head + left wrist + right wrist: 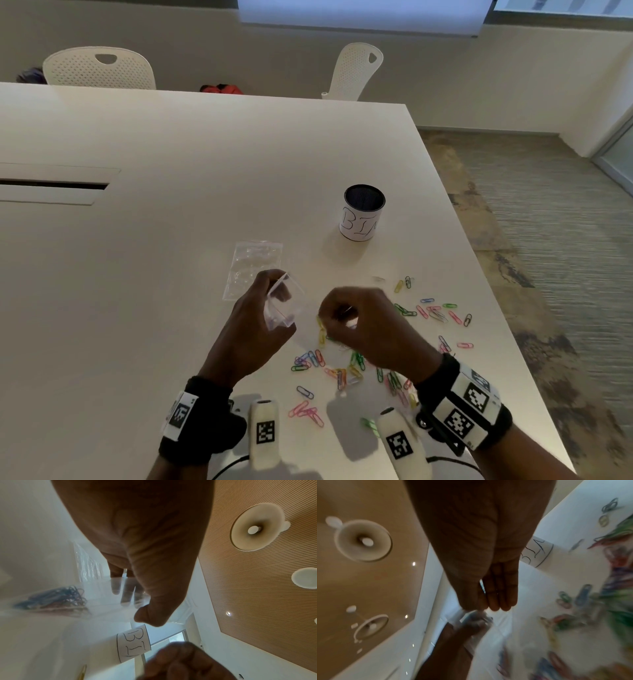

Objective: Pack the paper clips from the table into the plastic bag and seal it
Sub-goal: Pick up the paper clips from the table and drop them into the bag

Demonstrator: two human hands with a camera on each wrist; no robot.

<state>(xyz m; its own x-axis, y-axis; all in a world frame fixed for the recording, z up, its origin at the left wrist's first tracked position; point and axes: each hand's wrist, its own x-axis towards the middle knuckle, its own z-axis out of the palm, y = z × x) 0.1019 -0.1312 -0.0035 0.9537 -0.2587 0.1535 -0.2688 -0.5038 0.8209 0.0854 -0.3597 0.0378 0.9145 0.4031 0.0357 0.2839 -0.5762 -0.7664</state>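
head view: the left hand (253, 329) is holding a small clear bag (282, 306) above the table (171, 144), fingers and thumb curling round it, mouth gaping open toward the right. the right hand (359, 325) is hovering just right of the bag, fingers bunching together; whether a clip is sitting between them cannot be told. loose clips (346, 371) in many colours are lying scattered on the table under and right of the right hand, running to the near edge. a stack of spare bags (251, 269) is lying flat just beyond the left hand. a dark cup (363, 212) with a white label is standing upright further off, to the right. two white chairs (99, 68) are standing at the far side.

left wrist view: the left hand (137, 540) is pinching the bag (106, 595), thumb on the near wall, fingers showing through the plastic behind. a bundle of clips (54, 599) is sitting inside the bag. the cup (133, 645) is showing beyond, and the right hand (185, 661) is blurring at the lower edge.

right wrist view: the right hand (488, 563) is keeping fingers pressed together with the thumb against them, tips just above the bag (476, 620). the left hand (450, 642) is gripping the bag below. clips (583, 596) are smearing across the table on the right.
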